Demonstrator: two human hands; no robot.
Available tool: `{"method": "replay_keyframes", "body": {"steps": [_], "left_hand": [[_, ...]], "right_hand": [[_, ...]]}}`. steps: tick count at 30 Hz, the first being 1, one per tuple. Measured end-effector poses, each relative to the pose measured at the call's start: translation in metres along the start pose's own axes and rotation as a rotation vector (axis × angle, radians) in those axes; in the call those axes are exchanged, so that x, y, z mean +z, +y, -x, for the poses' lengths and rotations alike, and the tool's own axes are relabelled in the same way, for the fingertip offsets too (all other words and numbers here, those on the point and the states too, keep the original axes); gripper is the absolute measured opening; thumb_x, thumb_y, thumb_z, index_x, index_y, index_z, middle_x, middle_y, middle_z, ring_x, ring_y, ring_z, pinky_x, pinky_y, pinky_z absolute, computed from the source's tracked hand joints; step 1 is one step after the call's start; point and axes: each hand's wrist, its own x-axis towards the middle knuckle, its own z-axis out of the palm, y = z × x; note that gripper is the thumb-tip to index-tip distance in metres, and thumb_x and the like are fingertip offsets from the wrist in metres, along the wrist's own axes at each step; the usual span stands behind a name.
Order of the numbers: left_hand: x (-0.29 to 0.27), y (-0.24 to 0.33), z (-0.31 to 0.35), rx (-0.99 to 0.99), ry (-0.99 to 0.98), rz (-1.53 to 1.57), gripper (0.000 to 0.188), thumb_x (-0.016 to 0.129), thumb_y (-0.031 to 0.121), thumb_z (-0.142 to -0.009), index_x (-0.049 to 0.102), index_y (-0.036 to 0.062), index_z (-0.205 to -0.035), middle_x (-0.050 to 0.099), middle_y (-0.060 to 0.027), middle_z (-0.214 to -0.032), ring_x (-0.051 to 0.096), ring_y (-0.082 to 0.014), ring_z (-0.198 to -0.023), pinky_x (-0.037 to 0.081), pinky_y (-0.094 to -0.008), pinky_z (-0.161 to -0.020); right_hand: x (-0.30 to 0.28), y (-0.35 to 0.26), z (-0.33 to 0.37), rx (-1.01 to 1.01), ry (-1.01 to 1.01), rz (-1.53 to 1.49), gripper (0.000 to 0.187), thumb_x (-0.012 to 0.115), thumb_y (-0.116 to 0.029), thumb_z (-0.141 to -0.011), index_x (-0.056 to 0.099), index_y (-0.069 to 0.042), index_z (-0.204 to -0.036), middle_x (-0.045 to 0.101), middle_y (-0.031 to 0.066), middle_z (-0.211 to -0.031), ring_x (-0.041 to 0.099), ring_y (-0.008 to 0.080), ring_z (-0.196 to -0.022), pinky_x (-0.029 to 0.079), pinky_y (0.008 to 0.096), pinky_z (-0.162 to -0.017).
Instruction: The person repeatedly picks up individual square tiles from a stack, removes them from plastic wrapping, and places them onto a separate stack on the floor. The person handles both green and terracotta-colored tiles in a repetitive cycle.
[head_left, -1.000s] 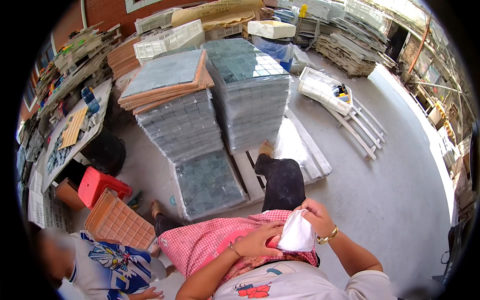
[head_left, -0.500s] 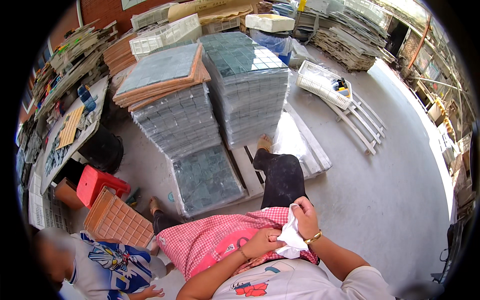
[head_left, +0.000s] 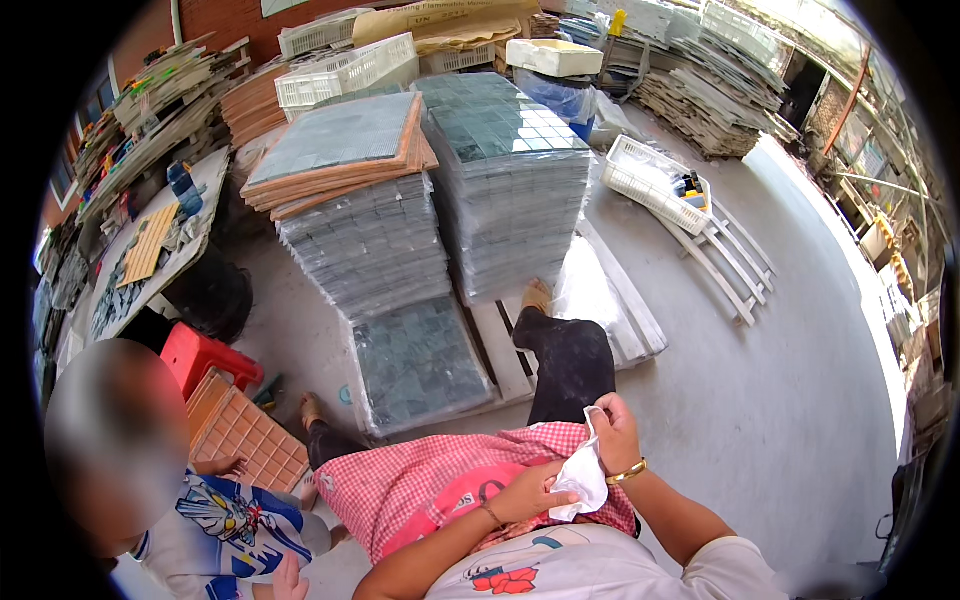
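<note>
A crumpled white piece, thin and soft like cloth or tissue [head_left: 582,480], hangs between my two hands above my lap. My left hand [head_left: 528,494] grips its lower left part, the thumb lying across it. My right hand [head_left: 617,437] pinches the upper right edge, fingers curled, a gold bracelet on that wrist. Whether the piece is a glove or a plain cloth does not show. Beneath both hands is a red-and-white checked apron [head_left: 400,480] over my legs.
Wrapped stacks of green tile sheets [head_left: 510,200] stand on a white pallet [head_left: 630,310] ahead. A low tile stack [head_left: 420,365] lies nearer. Beside me at left are another person [head_left: 225,520], a red stool [head_left: 200,355] and an orange crate [head_left: 250,430]. A white basket [head_left: 650,185] stands right.
The person at left has come up higher in view and raised a hand. My hands still hold the white piece, which hangs a little more spread. The view has shifted slightly.
</note>
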Motion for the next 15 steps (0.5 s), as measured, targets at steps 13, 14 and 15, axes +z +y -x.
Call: {"method": "replay_keyframes", "body": {"steps": [13, 14, 15], "left_hand": [[-0.018, -0.007, 0.003, 0.186, 0.055, -0.78, 0.017, 0.048, 0.018, -0.079, 0.055, 0.0034, -0.085, 0.058, -0.0105, -0.08, 0.055, -0.0258, -0.074, 0.042, -0.0353, -0.066], [-0.015, -0.013, 0.004, 0.265, 0.088, -0.727, 0.018, 0.048, 0.019, -0.078, 0.055, 0.0038, -0.086, 0.058, -0.0108, -0.08, 0.054, -0.0261, -0.074, 0.042, -0.0354, -0.066], [-0.016, -0.016, 0.007, 0.339, 0.13, -0.687, 0.019, 0.049, 0.019, -0.078, 0.055, 0.0042, -0.087, 0.058, -0.011, -0.079, 0.054, -0.0264, -0.073, 0.042, -0.0354, -0.066]], "right_hand": [[0.107, -0.061, -0.108, -0.106, 0.056, -0.232, 0.007, 0.047, -0.008, -0.077, 0.045, -0.003, -0.073, 0.042, -0.002, -0.059, 0.037, 0.0042, -0.052, 0.031, 0.0197, -0.046], [0.116, -0.068, -0.117, -0.199, -0.009, -0.199, 0.007, 0.047, -0.008, -0.078, 0.045, -0.003, -0.073, 0.043, -0.0018, -0.061, 0.037, 0.0042, -0.053, 0.031, 0.0196, -0.047], [0.131, -0.072, -0.122, -0.294, -0.081, -0.181, 0.008, 0.047, -0.008, -0.079, 0.045, -0.003, -0.074, 0.043, -0.0016, -0.063, 0.037, 0.0041, -0.054, 0.031, 0.0195, -0.048]]}}
